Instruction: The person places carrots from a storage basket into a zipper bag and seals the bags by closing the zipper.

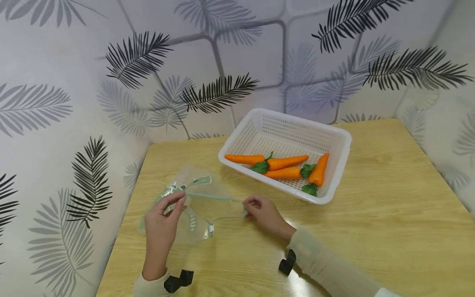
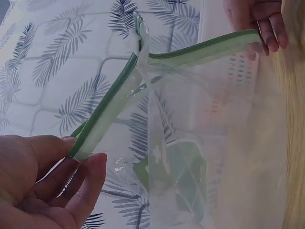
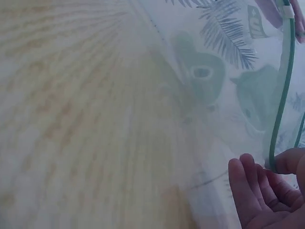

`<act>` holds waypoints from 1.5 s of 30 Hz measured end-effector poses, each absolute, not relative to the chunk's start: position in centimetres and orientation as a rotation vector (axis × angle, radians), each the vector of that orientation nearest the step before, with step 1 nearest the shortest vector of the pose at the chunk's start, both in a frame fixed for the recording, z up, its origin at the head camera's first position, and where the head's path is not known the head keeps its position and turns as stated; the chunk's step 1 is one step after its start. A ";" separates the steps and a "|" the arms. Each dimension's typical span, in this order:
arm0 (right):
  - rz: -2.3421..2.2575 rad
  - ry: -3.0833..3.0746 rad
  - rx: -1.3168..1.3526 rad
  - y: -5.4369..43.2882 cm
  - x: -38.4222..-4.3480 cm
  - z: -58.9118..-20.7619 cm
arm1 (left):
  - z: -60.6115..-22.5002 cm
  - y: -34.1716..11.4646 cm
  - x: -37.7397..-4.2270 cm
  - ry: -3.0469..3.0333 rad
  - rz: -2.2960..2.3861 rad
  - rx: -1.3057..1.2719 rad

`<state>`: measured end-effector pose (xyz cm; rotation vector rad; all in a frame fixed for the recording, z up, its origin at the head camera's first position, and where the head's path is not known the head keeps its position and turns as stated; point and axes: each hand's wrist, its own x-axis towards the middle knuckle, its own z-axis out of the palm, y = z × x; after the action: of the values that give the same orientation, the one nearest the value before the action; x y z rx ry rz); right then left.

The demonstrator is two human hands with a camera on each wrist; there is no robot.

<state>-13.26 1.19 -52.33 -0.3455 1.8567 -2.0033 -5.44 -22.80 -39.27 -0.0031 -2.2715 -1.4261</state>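
Observation:
A clear plastic zip bag (image 1: pixel 202 208) with green prints is held over the table, its mouth spread apart. My left hand (image 1: pixel 162 222) pinches one green zip strip (image 2: pixel 107 102) at its edge between thumb and fingers. At the other end of the mouth, my right hand (image 1: pixel 264 215) pinches the bag's corner, thumb against the fingers. A small white slider (image 1: pixel 211 227) sits on the near strip. Through the clear film, the wall and the table show in both wrist views.
A white perforated basket (image 1: pixel 343 152) stands at the back of the wooden table (image 1: pixel 389 214), behind my right hand. Several orange carrots (image 1: pixel 287 163) with green tops lie along its near side. A leaf-patterned wall covering (image 1: pixel 48 144) borders the table behind and at the left.

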 end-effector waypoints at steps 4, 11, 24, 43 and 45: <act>-2.085 1.687 -0.287 1.7 -13.7 -53.3 | -38.5 -21.9 -5.2 -2.302 -1.471 -0.021; -2.108 1.630 -0.153 2.0 -14.1 -53.1 | -38.9 -21.4 -5.5 -2.347 -1.566 -0.048; -2.212 1.659 0.010 2.7 -14.5 -52.9 | -39.7 -20.7 -5.3 -2.315 -1.792 -0.094; -1.981 1.722 -0.317 3.5 -13.1 -51.0 | -42.8 -21.2 -6.5 -2.121 -1.902 0.040; -1.911 1.762 -0.395 4.1 -12.9 -50.7 | -42.7 -21.2 -6.5 -2.106 -1.909 0.060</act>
<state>-12.93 4.10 -50.69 -0.3951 1.7622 -1.9108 -6.49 -21.21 -42.65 0.0597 -2.1062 -1.9090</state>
